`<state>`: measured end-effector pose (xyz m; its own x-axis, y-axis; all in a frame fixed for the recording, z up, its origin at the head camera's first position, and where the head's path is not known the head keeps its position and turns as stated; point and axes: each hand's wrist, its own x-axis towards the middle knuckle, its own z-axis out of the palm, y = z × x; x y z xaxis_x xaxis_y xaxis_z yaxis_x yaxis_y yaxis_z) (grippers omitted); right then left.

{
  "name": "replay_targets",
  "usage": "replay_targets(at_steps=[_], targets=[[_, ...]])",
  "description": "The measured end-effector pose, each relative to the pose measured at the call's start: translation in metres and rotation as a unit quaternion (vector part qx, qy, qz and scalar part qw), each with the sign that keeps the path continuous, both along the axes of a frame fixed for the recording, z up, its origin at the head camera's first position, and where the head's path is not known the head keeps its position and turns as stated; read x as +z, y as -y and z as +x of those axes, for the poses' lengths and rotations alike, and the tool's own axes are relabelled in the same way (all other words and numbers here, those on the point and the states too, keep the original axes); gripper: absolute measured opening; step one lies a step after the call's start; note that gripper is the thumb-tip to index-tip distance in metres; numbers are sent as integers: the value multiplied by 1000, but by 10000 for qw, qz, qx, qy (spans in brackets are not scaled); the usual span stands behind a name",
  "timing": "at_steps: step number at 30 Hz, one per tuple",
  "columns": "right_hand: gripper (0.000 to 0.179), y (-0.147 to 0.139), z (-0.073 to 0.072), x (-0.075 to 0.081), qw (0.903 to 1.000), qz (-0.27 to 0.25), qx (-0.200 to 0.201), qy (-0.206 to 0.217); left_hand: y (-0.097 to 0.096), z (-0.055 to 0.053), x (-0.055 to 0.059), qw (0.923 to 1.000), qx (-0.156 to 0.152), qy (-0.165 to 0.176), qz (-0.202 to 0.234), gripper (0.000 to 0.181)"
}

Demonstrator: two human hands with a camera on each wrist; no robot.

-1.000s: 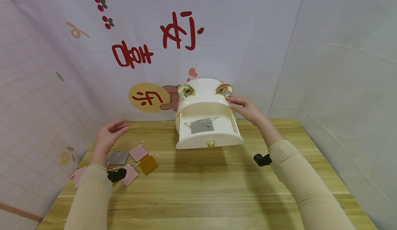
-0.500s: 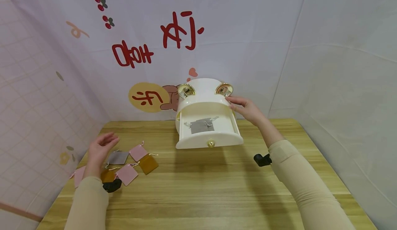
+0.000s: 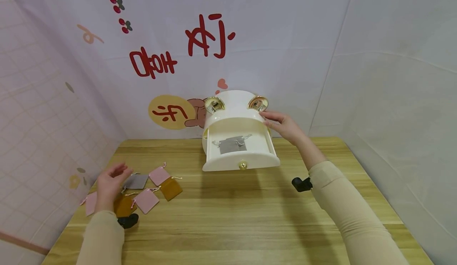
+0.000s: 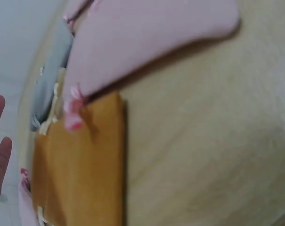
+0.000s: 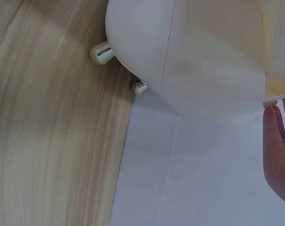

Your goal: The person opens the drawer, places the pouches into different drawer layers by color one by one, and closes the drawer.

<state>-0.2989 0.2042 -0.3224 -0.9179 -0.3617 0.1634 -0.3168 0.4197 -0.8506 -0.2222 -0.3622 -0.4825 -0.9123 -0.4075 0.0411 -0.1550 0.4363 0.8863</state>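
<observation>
My left hand (image 3: 111, 183) hovers over the left side of the table, fingers relaxed and holding nothing. Around it lie small drawstring pouches: a grey pouch (image 3: 136, 181), pink ones such as the pink pouch (image 3: 146, 200), and a mustard pouch (image 4: 81, 169) close by in the left wrist view. My right hand (image 3: 283, 127) touches the upper right side of a white rounded drawer box (image 3: 235, 104), its fingertips at the edge in the right wrist view. The box's drawer (image 3: 225, 164) is pulled out, with grey pouches (image 3: 232, 145) lying inside.
Two shiny gold round ornaments, one of them the left ornament (image 3: 214, 104), stick up from the box. A gold knob (image 3: 242, 165) is on the drawer front. Short gold feet (image 5: 101, 52) support the box. A printed cloth (image 3: 285, 58) hangs behind the wooden table (image 3: 228, 225).
My left hand has moved down and toward me, from beyond the pouches to above their left part, uncovering a mustard pouch. My right hand and the drawer have stayed in place.
</observation>
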Motion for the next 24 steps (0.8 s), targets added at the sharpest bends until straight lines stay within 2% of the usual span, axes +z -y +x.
replay_targets(at_steps=[5, 11, 20, 24], targets=[[43, 0, 0, 0, 10000, 31, -26, 19, 4, 2, -9, 9993, -18, 279, -258, 66], [44, 1, 1, 1, 10000, 72, -52, 14, 8, 6, -15, 9959, -240, 522, -695, 76], [44, 1, 1, 1, 10000, 65, -39, 12, 6, 10, -19, 9913, -240, 440, -1219, 76], [44, 1, 1, 1, 10000, 86, -49, -1, 7, 10, -24, 9869, -380, 361, -1523, 76]])
